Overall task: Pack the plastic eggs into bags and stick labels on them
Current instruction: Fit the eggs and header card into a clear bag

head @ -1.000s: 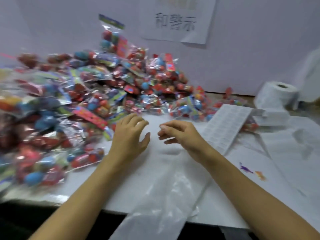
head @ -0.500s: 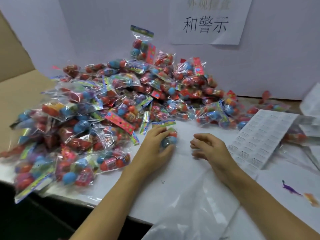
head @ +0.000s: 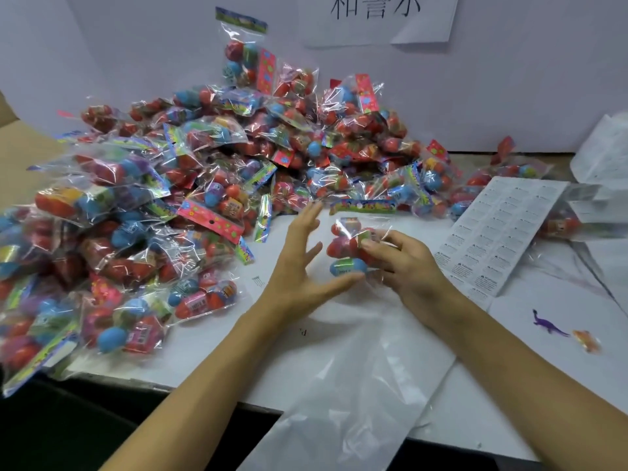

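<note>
- My right hand point(head: 406, 263) grips a small clear packet of plastic eggs point(head: 350, 248) above the white table point(head: 210, 348), fingers curled over its right side; the crinkled film hides my fingertips in part.
- Inside that packet I make out red eggs and one blue egg at the bottom; its colourful card header point(head: 362, 206) sticks up at the top, print too blurred to read.
- My left hand point(head: 300, 266) is beside the packet with fingers spread wide and straight, thumb reaching under the blue egg; I cannot tell whether the thumb touches the film.
- To my left and behind is a big heap of filled egg packets point(head: 190, 185), reaching up against the pale wall point(head: 509, 79); its left edge is cut off and blurred.
- A sheet of small white labels point(head: 503, 232) lies to the right of my right hand, text too small to read.
- A large clear plastic bag point(head: 356, 385) lies flat under my forearms and hangs over the table's near edge, its lower end out of view.
- Near my right forearm lie a purple toy dinosaur point(head: 547, 324) and a small orange thing point(head: 586, 339), too blurred to name.
- A paper notice point(head: 377, 18) on the wall is cropped at the top.
</note>
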Demonstrator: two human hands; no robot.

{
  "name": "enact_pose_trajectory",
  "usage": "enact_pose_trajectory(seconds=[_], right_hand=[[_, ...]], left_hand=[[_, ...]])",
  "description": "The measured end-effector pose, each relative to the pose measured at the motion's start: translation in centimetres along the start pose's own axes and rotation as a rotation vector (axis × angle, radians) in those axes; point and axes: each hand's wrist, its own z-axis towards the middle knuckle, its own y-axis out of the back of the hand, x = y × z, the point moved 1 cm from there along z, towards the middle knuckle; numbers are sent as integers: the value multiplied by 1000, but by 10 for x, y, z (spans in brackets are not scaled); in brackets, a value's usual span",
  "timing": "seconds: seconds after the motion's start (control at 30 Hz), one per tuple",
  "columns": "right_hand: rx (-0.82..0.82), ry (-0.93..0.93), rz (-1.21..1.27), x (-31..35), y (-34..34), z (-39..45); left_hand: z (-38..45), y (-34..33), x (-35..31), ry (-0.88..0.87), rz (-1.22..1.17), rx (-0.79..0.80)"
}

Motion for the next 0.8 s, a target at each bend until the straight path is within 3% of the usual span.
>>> enact_pose_trajectory(seconds=[0.13,0.3,0.47,0.8], right_hand=[[32,12,-30,-1,1,-1],[79,35,-44,1,-2,-7],[87,42,-67,3,-4,-8],[160,59,-199,1,-6,-11]], left_hand=[[4,5,0,315,-369,-77],[1,5,0,313,-390,58],[1,8,-4,336,-553,-19],[1,6,5,304,-503,26]])
